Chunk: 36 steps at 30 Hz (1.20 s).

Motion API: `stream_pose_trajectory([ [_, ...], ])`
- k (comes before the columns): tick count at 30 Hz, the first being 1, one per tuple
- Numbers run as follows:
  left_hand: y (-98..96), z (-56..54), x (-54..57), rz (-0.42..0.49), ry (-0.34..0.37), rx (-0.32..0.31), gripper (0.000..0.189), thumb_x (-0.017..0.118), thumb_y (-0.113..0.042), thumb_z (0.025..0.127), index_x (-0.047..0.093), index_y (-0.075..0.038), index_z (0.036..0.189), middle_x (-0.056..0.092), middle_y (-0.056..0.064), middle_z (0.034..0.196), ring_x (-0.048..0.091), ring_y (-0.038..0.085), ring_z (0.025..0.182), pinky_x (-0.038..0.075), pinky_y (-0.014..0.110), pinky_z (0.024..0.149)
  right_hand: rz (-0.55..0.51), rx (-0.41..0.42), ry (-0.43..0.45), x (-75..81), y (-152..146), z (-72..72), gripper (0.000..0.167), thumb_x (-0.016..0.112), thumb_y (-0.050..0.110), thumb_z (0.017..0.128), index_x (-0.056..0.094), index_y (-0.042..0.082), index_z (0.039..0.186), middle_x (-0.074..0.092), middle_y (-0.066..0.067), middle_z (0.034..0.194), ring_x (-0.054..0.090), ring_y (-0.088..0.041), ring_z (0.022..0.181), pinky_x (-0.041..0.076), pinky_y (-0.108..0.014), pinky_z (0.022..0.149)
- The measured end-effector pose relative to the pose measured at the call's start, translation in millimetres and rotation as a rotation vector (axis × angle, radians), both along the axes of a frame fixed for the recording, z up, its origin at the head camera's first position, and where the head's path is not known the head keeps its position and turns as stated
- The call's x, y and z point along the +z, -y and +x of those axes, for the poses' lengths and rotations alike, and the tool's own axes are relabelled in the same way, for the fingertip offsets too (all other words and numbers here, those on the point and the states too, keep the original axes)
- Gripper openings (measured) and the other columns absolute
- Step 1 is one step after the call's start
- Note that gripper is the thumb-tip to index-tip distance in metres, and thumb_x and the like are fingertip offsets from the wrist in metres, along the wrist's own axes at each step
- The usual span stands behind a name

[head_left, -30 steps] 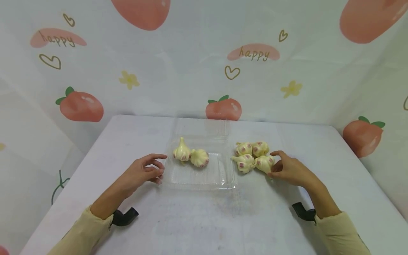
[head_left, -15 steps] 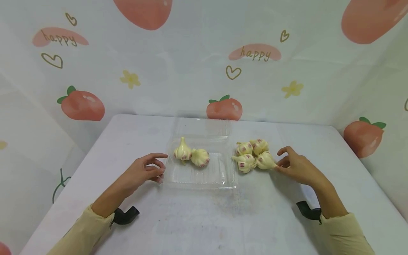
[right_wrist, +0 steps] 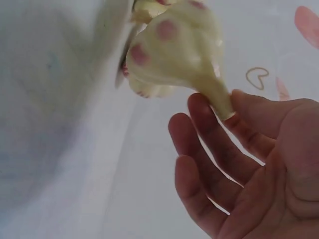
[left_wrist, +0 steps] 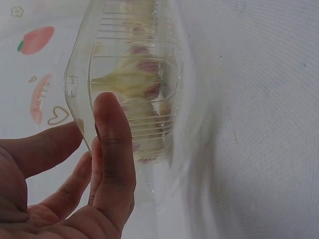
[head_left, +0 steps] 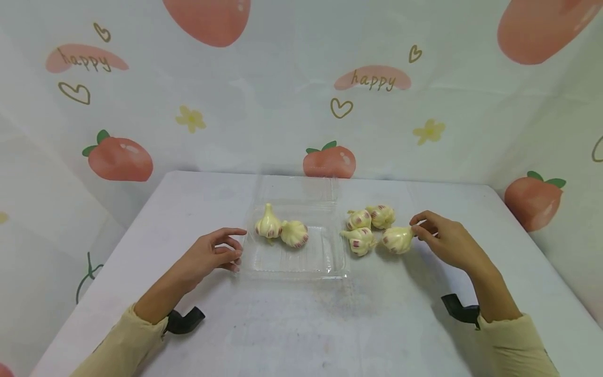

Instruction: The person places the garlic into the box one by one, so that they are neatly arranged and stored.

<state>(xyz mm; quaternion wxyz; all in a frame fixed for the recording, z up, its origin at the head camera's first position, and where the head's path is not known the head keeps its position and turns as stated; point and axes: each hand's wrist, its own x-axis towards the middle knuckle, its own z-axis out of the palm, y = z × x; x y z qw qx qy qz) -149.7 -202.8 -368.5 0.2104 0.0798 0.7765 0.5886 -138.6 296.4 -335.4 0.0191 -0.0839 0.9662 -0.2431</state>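
Note:
My right hand pinches a garlic bulb by its stem, thumb and fingertips at the end of it. In the right wrist view this bulb is tilted, stem toward the palm, close over other bulbs. My left hand has loosely bent fingers touching the left rim of a clear plastic container. Its fingertips overlap the rim in the left wrist view. Inside the container sit two bulbs, one upright garlic bulb and one lying garlic bulb, both toward the left.
Three more garlic bulbs lie clustered right of the container on the white table. The container's clear lid is folded back behind it. A printed cloth hangs behind the table.
My right hand has moved right, its fingers passing from the bulb's body to its stem. That bulb has turned and shifted right, apart from the cluster. The left hand stays at the rim.

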Motion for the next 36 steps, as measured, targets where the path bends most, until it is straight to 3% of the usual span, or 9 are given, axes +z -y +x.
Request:
stream_pose_trajectory([
  [8,0.7,0.6,0.7,0.011,-0.004,-0.007,0.055,0.062,-0.006,0.097,0.04,0.002,0.147,0.054,0.009,0.104,0.064,0.01,0.079,0.061,0.029,0.075,0.019,-0.084,-0.069,3.3,-2.2,1.6,0.033,0.054,0.04,0.102,0.064,0.009,0.109,0.072,-0.009,0.092,0.064,-0.021,0.085,0.044,-0.027,0.063],
  [13,2.9,2.9,2.0,0.01,-0.005,-0.007,0.055,0.062,-0.005,0.097,0.04,0.003,0.146,0.054,0.012,0.103,0.064,0.011,0.079,0.061,0.029,0.075,0.033,-0.12,-0.073,-5.5,0.5,0.5,0.038,0.058,0.047,0.099,0.063,0.009,0.101,0.067,-0.007,0.087,0.056,-0.019,0.077,0.041,-0.028,0.061],
  [16,3.2,3.2,1.8,0.01,-0.003,-0.008,0.056,0.062,-0.005,0.096,0.04,0.003,0.147,0.054,0.011,0.103,0.063,0.011,0.079,0.061,0.029,0.075,0.043,-0.121,-0.092,-11.6,3.6,-2.5,0.039,0.058,0.048,0.098,0.062,0.009,0.096,0.064,-0.01,0.091,0.058,-0.024,0.079,0.042,-0.031,0.062],
  [22,0.4,0.7,-0.8,0.01,-0.004,-0.003,0.055,0.062,-0.005,0.096,0.041,0.002,0.146,0.054,0.009,0.103,0.064,0.011,0.078,0.06,0.03,0.075,-0.017,-0.088,-0.013,-14.6,6.6,-5.5,0.045,0.058,0.048,0.098,0.058,0.005,0.113,0.065,-0.022,0.119,0.068,-0.039,0.1,0.056,-0.045,0.076],
  [25,-0.5,0.9,-1.1,0.015,0.002,-0.002,0.055,0.062,-0.005,0.096,0.041,0.001,0.146,0.054,0.009,0.103,0.064,0.01,0.078,0.061,0.03,0.075,-0.03,-0.056,0.014,-17.1,7.0,-5.2,0.043,0.061,0.045,0.097,0.056,0.006,0.115,0.067,-0.022,0.119,0.069,-0.037,0.1,0.057,-0.047,0.08],
  [32,1.8,2.7,-0.6,0.022,-0.019,-0.015,0.056,0.063,-0.005,0.096,0.04,0.004,0.146,0.055,0.008,0.101,0.064,0.01,0.078,0.061,0.03,0.075,-0.051,0.075,-0.016,-22.0,8.3,-6.1,0.031,0.073,0.03,0.091,0.062,0.007,0.109,0.069,-0.013,0.112,0.065,-0.036,0.11,0.054,-0.052,0.09],
  [36,1.4,2.2,-0.2,0.029,-0.033,-0.024,0.055,0.062,-0.006,0.096,0.04,0.004,0.146,0.054,0.008,0.101,0.064,0.01,0.078,0.061,0.03,0.075,-0.046,0.107,0.009,-21.3,6.8,-6.2,0.036,0.078,0.032,0.087,0.063,0.01,0.111,0.068,-0.011,0.116,0.065,-0.036,0.112,0.053,-0.054,0.092],
])
